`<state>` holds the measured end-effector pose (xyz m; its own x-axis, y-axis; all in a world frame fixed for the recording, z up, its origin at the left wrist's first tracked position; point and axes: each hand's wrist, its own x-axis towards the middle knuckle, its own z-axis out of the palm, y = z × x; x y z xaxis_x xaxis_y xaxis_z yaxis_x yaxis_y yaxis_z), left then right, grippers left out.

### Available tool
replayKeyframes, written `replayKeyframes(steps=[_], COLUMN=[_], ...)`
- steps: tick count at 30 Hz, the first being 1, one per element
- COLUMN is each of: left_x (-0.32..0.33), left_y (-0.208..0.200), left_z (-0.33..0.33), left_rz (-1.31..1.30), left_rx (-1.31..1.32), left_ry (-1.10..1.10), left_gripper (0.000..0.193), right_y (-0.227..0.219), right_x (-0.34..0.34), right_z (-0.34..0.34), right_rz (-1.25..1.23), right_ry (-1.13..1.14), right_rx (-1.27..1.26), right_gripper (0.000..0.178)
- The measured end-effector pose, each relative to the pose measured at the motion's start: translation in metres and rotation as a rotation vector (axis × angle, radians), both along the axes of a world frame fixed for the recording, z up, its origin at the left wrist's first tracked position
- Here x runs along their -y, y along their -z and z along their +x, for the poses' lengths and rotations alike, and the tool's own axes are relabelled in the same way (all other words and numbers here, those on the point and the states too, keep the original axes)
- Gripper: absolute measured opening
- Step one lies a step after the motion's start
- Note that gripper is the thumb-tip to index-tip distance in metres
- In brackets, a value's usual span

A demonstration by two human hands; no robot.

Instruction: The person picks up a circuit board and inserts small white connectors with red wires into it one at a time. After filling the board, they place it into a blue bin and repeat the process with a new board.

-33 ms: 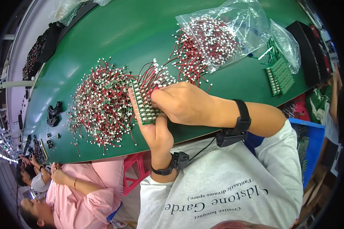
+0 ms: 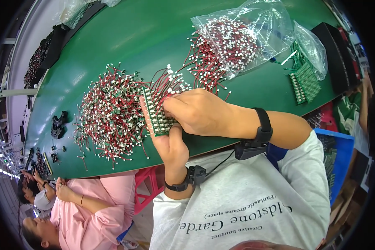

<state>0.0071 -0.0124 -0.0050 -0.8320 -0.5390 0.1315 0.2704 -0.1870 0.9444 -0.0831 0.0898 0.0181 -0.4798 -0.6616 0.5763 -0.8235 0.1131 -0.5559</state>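
My left hand [image 2: 171, 150] holds a green circuit board panel [image 2: 157, 118] with rows of small white connectors, its fingers under the far edge and the thumb at the near edge. Over the panel's right side, my right hand [image 2: 202, 112] is closed in a pinch at the connectors; its fingertips hide what is in them. Red wires with white plugs [image 2: 171, 79] fan out just beyond the panel. To the left lies a large heap of red-wired pieces with small boards and white plugs [image 2: 110, 114].
A clear plastic bag [image 2: 275, 37] partly covers another heap of red plug wires [image 2: 231, 46]. More green board panels [image 2: 306, 83] lie at the right beside a black box [image 2: 333, 58]. A blue bin [image 2: 339, 154] stands at my right. A person in pink [image 2: 91, 208] sits at the left.
My right hand has shifted very slightly at the panel. Everything else looks the same.
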Motion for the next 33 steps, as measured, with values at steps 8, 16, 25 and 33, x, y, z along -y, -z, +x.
replayKeyframes(steps=[8, 16, 25, 33], left_x=[0.028, 0.036, 0.029, 0.022], left_y=[-0.016, -0.014, -0.018, -0.013], left_z=[-0.003, -0.002, -0.006, -0.002], left_rz=[0.124, 0.309, 0.363, 0.256], left_rx=[0.007, -0.107, -0.145, -0.187], left_ry=[-0.029, -0.086, -0.047, 0.107], left_gripper=[0.091, 0.068, 0.06, 0.065], right_y=[0.007, 0.017, -0.023, -0.004], right_x=[-0.015, -0.005, 0.002, 0.009], right_z=[-0.059, -0.069, -0.014, -0.006], right_rz=[-0.052, 0.164, -0.042, -0.067], right_ry=[0.218, 0.215, -0.105, -0.108], right_rx=[-0.002, -0.224, 0.272, 0.207], right_gripper=[0.013, 0.007, 0.007, 0.012])
